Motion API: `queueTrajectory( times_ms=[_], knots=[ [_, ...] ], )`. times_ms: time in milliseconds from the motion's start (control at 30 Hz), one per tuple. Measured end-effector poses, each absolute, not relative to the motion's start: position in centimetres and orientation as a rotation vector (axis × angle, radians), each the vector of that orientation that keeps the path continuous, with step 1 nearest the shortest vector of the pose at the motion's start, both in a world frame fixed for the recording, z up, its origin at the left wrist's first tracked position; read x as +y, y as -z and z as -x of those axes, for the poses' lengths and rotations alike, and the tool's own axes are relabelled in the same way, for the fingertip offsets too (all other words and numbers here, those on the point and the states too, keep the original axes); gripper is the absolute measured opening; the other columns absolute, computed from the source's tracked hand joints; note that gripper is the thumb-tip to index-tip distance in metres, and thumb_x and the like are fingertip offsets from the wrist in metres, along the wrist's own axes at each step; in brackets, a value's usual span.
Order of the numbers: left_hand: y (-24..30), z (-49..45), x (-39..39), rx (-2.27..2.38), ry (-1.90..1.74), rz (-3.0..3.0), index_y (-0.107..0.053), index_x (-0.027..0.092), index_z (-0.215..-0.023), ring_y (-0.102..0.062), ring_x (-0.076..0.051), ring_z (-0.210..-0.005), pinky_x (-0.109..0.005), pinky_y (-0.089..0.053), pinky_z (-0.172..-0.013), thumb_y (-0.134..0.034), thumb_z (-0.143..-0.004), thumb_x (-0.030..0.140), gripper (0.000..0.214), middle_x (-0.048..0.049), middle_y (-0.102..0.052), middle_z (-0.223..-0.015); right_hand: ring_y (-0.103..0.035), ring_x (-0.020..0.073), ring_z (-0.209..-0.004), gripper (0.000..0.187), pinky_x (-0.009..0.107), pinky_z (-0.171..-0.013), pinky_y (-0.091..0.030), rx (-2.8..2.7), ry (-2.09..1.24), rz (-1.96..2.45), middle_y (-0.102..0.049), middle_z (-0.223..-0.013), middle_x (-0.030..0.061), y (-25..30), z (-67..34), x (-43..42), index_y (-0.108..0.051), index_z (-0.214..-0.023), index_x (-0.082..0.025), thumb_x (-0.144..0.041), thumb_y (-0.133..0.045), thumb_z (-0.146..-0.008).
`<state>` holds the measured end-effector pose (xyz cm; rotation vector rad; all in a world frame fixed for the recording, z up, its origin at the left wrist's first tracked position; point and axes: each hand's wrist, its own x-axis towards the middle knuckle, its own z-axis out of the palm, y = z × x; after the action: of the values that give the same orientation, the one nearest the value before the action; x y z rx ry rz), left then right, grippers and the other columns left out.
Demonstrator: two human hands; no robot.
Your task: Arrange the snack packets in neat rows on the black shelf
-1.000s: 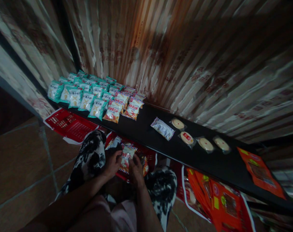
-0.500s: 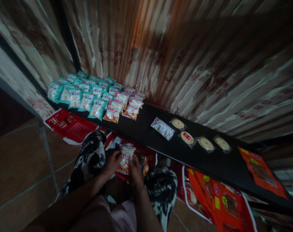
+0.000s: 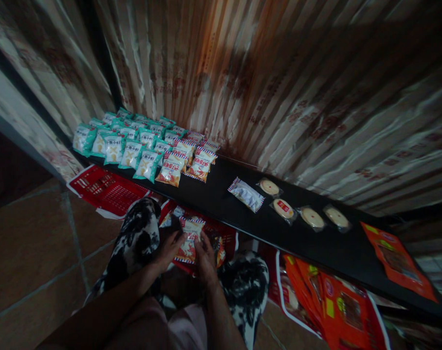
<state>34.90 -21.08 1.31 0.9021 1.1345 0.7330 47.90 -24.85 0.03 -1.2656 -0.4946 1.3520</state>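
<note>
Between my knees, a white and orange snack bag (image 3: 190,239) with striped ends is gripped by its two sides. My left hand (image 3: 169,250) has its left edge, and my right hand (image 3: 205,255) has its right edge. Below and around it is a red basket (image 3: 228,236) with more snack bags in it, partly hidden by my hands. On the black shelf (image 3: 221,194) in front, several matching snack bags (image 3: 171,167) stand beside rows of teal and white snack bags (image 3: 148,164) at the left.
A silvery bag (image 3: 246,194) lies face down mid-shelf, near several wrapped round cakes (image 3: 283,210). An orange packet (image 3: 397,260) lies at the shelf's right end. Under the shelf are a red basket (image 3: 113,192) at left and one with orange packets (image 3: 343,311) at right. Pleated curtain stands behind.
Both hands keep hold of the snack bag, which has shifted only slightly. The goods on the shelf stay where they were; the view has moved a touch.
</note>
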Motion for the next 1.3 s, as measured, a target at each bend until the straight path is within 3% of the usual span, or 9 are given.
queueTrajectory(
  times_ms=[300,467,933,1300],
  knots=[
    [-1.4,-34.8,-21.0,1.305,-0.756,-1.017,-0.059,0.018,-0.103,-0.065,-0.021,-0.091,-0.029,-0.050,-0.079,-0.053,-0.076,0.056,0.047,-0.0079,-0.069,-0.102,-0.063,0.0269,-0.102,0.073,0.038,-0.080,-0.053,-0.545,-1.362,1.290,-0.063,-0.120,0.0105,-0.9,-47.7,-24.9,-0.042,-0.133,-0.022,-0.051,-0.063,-0.070],
    [-1.7,-34.8,-20.9,1.321,-0.769,-1.025,-0.057,0.018,-0.103,-0.065,-0.021,-0.086,-0.029,-0.051,-0.075,-0.051,-0.077,0.057,0.047,-0.0070,-0.068,-0.096,-0.065,0.0266,-0.095,0.076,0.038,-0.076,-0.053,-0.563,-1.379,1.290,-0.068,-0.109,0.0094,-1.0,-47.8,-24.9,-0.041,-0.135,-0.021,-0.053,-0.063,-0.070],
    [-2.5,-34.8,-20.7,1.494,-0.701,-1.192,-0.058,0.020,-0.092,-0.063,-0.021,-0.084,-0.030,-0.048,-0.077,-0.047,-0.079,0.054,0.039,-0.0051,-0.067,-0.083,-0.067,0.0253,-0.088,0.068,0.036,-0.073,-0.054,-0.562,-1.362,1.303,-0.070,-0.103,0.0092,-1.8,-47.8,-24.9,-0.052,-0.125,-0.018,-0.055,-0.063,-0.070],
    [-1.3,-34.8,-20.7,1.511,-0.729,-1.055,-0.060,0.018,-0.094,-0.064,-0.020,-0.081,-0.028,-0.048,-0.073,-0.049,-0.076,0.060,0.047,-0.0053,-0.068,-0.086,-0.067,0.0256,-0.084,0.060,0.038,-0.076,-0.053,-0.497,-1.412,1.251,-0.071,-0.095,0.0076,-2.5,-47.6,-24.8,-0.057,-0.116,-0.018,-0.052,-0.067,-0.068]
  ],
)
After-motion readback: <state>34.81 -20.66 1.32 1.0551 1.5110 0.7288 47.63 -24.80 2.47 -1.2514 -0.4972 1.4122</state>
